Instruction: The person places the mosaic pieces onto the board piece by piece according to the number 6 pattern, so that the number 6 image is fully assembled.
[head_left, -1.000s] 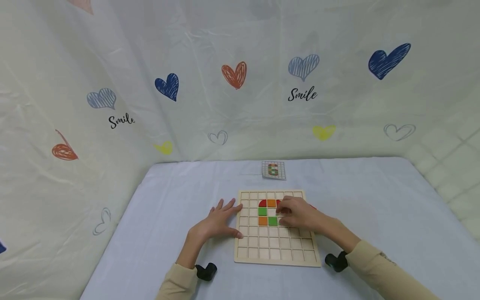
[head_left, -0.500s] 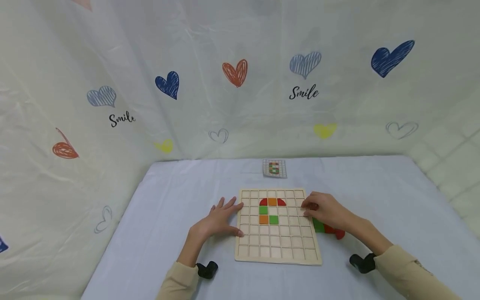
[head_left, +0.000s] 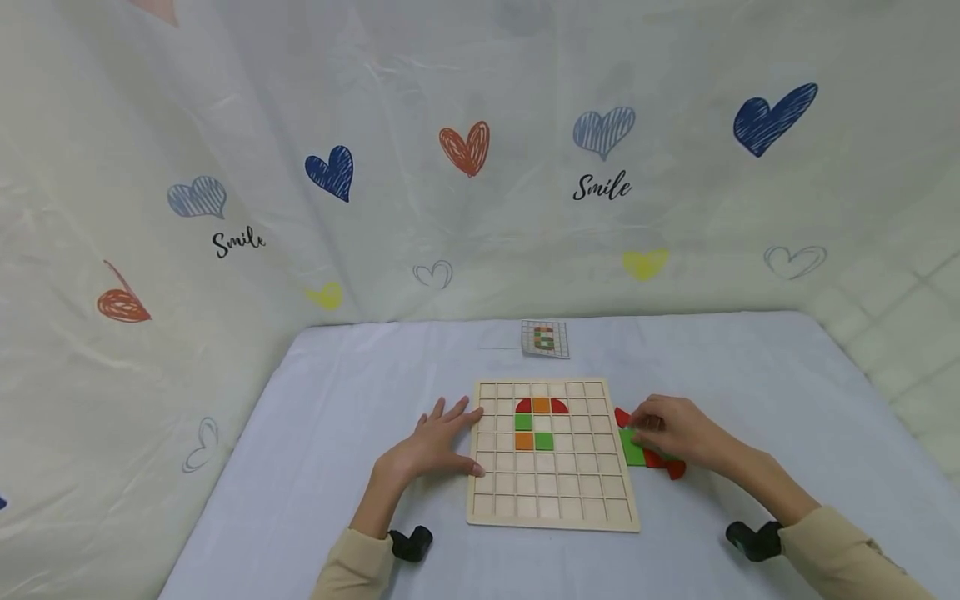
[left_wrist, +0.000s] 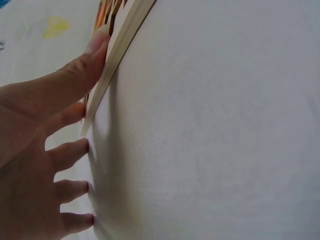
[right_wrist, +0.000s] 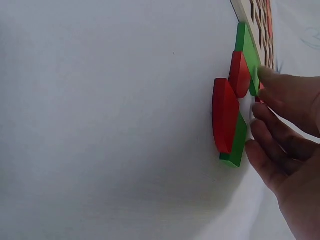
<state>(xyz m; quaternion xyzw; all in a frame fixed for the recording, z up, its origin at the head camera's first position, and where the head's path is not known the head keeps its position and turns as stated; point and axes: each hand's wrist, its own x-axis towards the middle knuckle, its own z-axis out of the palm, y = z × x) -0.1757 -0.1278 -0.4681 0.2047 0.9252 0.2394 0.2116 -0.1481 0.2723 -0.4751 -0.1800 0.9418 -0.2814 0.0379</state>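
Note:
A wooden grid board (head_left: 555,504) lies on the white cloth. Set in its cells are red rounded-corner tiles (head_left: 559,407) at either side of an orange tile (head_left: 542,406), and below them green tiles (head_left: 543,442) and another orange tile (head_left: 523,441). My left hand (head_left: 427,450) is spread, its thumb and a fingertip resting on the board's left edge. Bent over the loose pieces at the right edge is my right hand (head_left: 675,429). Its thumb meets a green piece (right_wrist: 250,62), with the fingertips beside a red piece (right_wrist: 225,115) and a second green piece (right_wrist: 241,142).
A small pattern card (head_left: 546,339) with a coloured grid design lies behind the board. The table cloth (head_left: 375,367) reaches back to a hanging curtain (head_left: 510,242) printed with hearts. Black wrist devices (head_left: 412,544) sit by both cuffs.
My right hand has moved from the board's coloured tiles rightward, past the right edge, to the loose pieces, uncovering a red tile at the top of the pattern. The left hand stays put.

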